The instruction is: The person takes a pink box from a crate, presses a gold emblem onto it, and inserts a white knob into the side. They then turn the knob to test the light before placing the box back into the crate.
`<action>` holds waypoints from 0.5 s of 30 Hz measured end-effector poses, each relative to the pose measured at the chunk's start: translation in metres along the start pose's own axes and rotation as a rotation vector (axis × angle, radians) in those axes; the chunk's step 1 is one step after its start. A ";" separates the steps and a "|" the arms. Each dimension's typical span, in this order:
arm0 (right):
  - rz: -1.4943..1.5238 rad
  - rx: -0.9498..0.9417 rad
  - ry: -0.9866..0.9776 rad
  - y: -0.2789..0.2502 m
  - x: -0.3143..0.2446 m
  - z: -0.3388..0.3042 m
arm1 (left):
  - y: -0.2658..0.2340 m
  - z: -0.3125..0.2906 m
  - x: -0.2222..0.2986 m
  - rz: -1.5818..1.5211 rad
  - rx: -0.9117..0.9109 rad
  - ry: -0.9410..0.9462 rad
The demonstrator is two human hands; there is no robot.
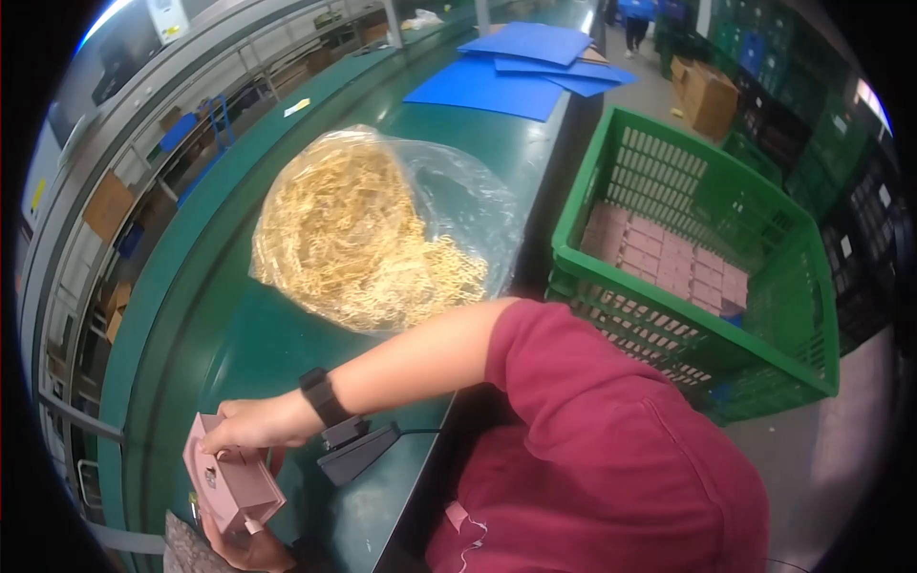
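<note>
In the head view, the pink box (pixel 229 492) was tilted over the near left end of the green table (pixel 287 349). The right hand (pixel 263 422) pinched its top, thumb pressed flat. The left hand (pixel 250 551) gripped its low end; some fingers were hidden. The box looked light and stiff, like thick card, maybe a bit slippery. Its corners could dent, so the firm sides seemed best to hold.

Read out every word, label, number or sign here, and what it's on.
Nothing is legible.
Label on green bench edge: too small.
Pale tags on dark crates, right: blurred.
Yellow sticker on white panel, top left: too small.
Pink box: no readable lettering.
</note>
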State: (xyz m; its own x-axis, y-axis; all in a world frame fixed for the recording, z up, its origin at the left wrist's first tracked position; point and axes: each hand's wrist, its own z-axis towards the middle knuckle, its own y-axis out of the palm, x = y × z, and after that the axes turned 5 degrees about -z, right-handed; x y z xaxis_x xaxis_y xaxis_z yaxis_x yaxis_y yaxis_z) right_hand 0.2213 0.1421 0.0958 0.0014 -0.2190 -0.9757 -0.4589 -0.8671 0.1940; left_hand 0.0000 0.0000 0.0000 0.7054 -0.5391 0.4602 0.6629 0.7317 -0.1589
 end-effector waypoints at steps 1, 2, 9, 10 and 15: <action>0.077 0.002 -0.033 -0.001 -0.003 -0.001 | 0.006 0.007 0.000 0.056 -0.052 0.097; 0.154 0.005 -0.068 -0.004 -0.006 -0.002 | 0.013 0.015 0.001 0.109 -0.102 0.196; -0.348 0.549 -0.457 -0.030 -0.031 -0.088 | 0.050 -0.007 0.050 0.144 -0.254 -0.020; -0.435 0.509 -0.457 -0.044 -0.047 -0.113 | 0.051 -0.004 0.052 0.054 -0.369 -0.167; -0.806 0.685 -0.371 -0.103 -0.104 -0.273 | 0.043 -0.013 0.007 -0.141 -0.605 -0.700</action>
State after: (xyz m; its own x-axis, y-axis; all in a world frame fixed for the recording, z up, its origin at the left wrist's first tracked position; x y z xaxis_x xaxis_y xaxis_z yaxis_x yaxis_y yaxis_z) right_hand 0.5112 0.1319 0.2053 0.3068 0.5415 -0.7828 -0.8355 -0.2408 -0.4940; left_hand 0.0367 0.0229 -0.0148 0.4268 -0.0881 0.9000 0.8877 0.2308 -0.3984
